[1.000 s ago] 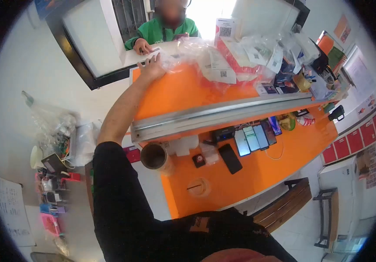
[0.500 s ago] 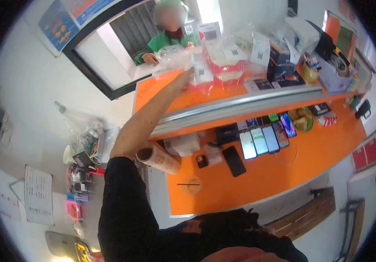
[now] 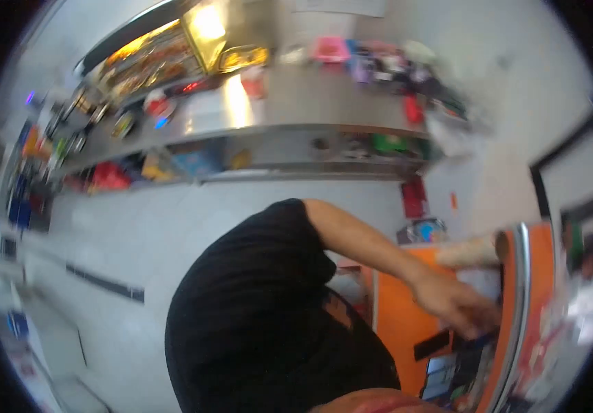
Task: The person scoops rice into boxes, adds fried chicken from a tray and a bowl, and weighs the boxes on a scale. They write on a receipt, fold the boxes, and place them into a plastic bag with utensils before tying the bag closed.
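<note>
My left hand (image 3: 454, 301) reaches over the orange counter (image 3: 398, 310), under the raised shelf (image 3: 520, 303) with its metal edge. Its fingers point down at a dark object (image 3: 479, 342) beside the shelf; blur hides whether they grip it. A black phone (image 3: 432, 345) lies just below the hand, and a phone with a lit screen (image 3: 439, 375) lies nearer to me. Beyond my wrist is a pale roll (image 3: 468, 252), close to some whitish packaging (image 3: 479, 282). My right hand is out of view.
A steel worktable (image 3: 310, 103) runs along the far wall, with a lit food display (image 3: 148, 65), a pink basket (image 3: 331, 49) and assorted items on it. Goods sit on its lower shelf. A dark window frame (image 3: 538, 186) stands at the right.
My view has swung left, toward the steel worktable. My left hand has left the plastic bags on top of the shelf and come down to the counter below it.
</note>
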`<action>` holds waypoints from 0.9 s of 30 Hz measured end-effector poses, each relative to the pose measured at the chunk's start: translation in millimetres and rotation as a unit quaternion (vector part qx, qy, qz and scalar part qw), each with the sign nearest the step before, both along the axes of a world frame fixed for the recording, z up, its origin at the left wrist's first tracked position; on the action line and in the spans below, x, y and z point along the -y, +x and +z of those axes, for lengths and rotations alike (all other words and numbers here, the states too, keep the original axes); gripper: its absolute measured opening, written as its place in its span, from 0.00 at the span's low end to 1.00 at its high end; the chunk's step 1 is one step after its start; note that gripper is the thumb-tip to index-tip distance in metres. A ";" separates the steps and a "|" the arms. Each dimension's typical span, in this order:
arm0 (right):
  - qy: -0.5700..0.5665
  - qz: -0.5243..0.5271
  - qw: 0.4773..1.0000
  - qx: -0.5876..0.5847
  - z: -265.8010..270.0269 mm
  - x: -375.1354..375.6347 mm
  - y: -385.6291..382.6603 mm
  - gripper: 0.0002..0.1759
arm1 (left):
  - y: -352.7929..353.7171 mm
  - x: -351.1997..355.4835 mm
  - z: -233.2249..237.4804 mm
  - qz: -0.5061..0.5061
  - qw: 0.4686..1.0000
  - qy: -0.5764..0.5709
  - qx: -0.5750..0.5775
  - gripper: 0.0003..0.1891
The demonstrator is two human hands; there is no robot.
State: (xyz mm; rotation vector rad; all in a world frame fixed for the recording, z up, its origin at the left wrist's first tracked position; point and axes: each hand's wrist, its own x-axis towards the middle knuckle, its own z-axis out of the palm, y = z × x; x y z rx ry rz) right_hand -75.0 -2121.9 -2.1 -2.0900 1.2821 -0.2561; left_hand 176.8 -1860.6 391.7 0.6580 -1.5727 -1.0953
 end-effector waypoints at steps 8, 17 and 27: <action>0.078 0.171 0.979 -0.073 -34.0 -230.8 241.3 0.22 | 93.3 -450.0 -217.8 0.463 0.781 0.373 -0.193 0.34; 0.093 0.211 0.968 -0.100 -64.8 -474.1 459.3 0.23 | 217.8 -711.0 -378.8 0.698 0.478 0.330 -0.418 0.30; 0.147 0.713 0.655 0.205 48.3 -1012.8 787.1 0.15 | 294.3 -1016.6 -447.9 0.762 0.090 0.108 -0.632 0.26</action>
